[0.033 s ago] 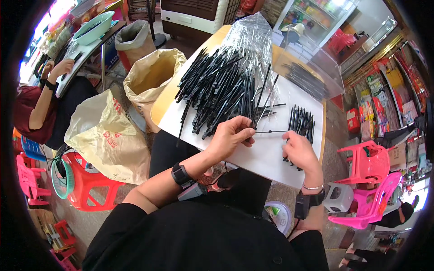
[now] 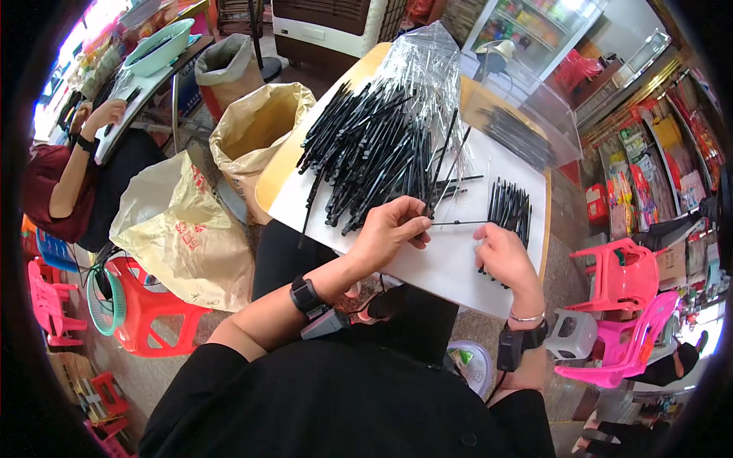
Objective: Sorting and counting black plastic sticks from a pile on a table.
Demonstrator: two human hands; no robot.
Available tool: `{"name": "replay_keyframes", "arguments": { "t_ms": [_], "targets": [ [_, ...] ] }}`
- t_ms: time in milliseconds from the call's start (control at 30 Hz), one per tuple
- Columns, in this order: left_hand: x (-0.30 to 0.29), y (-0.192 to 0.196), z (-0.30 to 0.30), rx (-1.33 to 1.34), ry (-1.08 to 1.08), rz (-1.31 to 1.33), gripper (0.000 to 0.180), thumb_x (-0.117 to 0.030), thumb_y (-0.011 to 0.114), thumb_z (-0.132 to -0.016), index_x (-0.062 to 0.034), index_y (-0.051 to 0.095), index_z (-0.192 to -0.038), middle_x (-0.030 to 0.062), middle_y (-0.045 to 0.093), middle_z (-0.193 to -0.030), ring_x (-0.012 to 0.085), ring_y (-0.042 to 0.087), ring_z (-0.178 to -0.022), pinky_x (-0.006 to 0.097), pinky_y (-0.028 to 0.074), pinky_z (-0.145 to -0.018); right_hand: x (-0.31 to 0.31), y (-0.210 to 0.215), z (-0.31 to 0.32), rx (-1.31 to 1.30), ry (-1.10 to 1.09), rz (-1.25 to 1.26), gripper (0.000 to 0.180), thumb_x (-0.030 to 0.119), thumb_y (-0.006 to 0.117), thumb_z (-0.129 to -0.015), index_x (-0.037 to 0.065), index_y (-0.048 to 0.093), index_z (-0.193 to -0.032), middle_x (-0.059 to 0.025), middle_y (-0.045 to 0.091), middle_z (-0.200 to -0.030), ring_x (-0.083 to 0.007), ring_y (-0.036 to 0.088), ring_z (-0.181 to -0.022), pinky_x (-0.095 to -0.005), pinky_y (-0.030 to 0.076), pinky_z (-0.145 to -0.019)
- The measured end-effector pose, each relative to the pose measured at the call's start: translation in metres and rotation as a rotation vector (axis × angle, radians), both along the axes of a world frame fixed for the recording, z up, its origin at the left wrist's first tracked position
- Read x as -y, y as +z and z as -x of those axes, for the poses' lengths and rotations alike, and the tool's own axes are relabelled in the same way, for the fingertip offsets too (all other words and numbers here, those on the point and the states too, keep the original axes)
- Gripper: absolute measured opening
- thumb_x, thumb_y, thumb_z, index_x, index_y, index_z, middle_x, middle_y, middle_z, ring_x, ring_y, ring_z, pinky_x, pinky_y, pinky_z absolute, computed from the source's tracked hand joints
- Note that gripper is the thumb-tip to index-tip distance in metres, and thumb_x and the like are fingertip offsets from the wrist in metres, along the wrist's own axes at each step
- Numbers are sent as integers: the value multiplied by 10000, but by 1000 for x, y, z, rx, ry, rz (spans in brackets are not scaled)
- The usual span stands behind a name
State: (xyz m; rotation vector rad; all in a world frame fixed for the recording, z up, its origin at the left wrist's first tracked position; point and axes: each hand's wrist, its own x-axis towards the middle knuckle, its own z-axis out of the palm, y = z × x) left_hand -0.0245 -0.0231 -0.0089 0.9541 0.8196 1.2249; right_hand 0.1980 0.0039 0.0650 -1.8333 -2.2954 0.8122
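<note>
My left hand [image 2: 393,234] is closed, thumb and fingers pinching one end of a thin black rod [image 2: 458,222]. The rod runs level to the right and has a small dark knob partway along. Its other end reaches my right hand [image 2: 505,258], whose fingers are curled; what they grip is hidden. Just beyond my left hand spreads a large heap of similar black rods [image 2: 366,153], their far ends in clear plastic wrapping [image 2: 424,57]. A smaller, neater row of black rods [image 2: 509,206] lies beside my right hand, on the white board [image 2: 439,267].
A clear plastic box [image 2: 523,133] with dark rods stands at the table's far right. Open sacks [image 2: 263,114] and a crumpled yellowish sack [image 2: 187,237] are to the left, near a red stool [image 2: 156,320]. Pink chairs [image 2: 622,275] stand right. Another person [image 2: 69,175] works at the upper left.
My right hand has shifted very slightly left along the rod. My left hand, the rod and the heap look the same.
</note>
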Motion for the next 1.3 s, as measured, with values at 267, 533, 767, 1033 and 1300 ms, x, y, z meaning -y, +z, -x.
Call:
{"name": "replay_keyframes", "arguments": {
  "t_ms": [267, 533, 767, 1033, 1300],
  "targets": [
    [0, -3, 2, 39, -17, -51, 147, -48, 573, -899, 13, 540, -1029, 44, 592, -890, 131, 627, -786, 268, 538, -709, 10, 4, 8, -181, -281, 8, 159, 135, 534, -790, 0, 618, -797, -134, 649, -669, -265, 627, -597, -345, 493, -618],
    [0, -2, 2, 26, -24, -66, 149, -48, 569, -901, 16, 539, -1032, 45, 590, -882, 134, 627, -786, 270, 541, -715, 29, -11, -14, -62, -239, -464, 127, 137, 607, -783, 11, 622, -781, -109, 629, -697, -226, 602, -638, -325, 454, -620],
    [0, -3, 3, 45, -19, -59, 149, -49, 568, -900, 12, 539, -1033, 43, 595, -886, 132, 628, -794, 270, 541, -723, 40, 2, -4, -489, -315, -56, 147, 85, 608, -795, 10, 662, -909, -8, 568, -706, -75, 499, -591, -241, 404, -523],
    [0, -1, 4, 73, -15, -68, 162, -29, 569, -883, 8, 539, -1039, 38, 595, -905, 132, 623, -820, 272, 527, -758, 48, 9, -6, -1057, -234, 335, 159, -13, 548, -799, -60, 634, -925, -72, 600, -760, -93, 537, -609, -221, 450, -556],
    [-1, -2, 4, 82, -29, -63, 165, -24, 570, -882, 10, 541, -1041, 49, 600, -913, 144, 625, -820, 276, 533, -751, 44, 1, -8, -1033, -166, 224, 167, 11, 569, -813, -62, 629, -951, -66, 609, -770, -101, 554, -622, -227, 467, -589]
  ]
}}
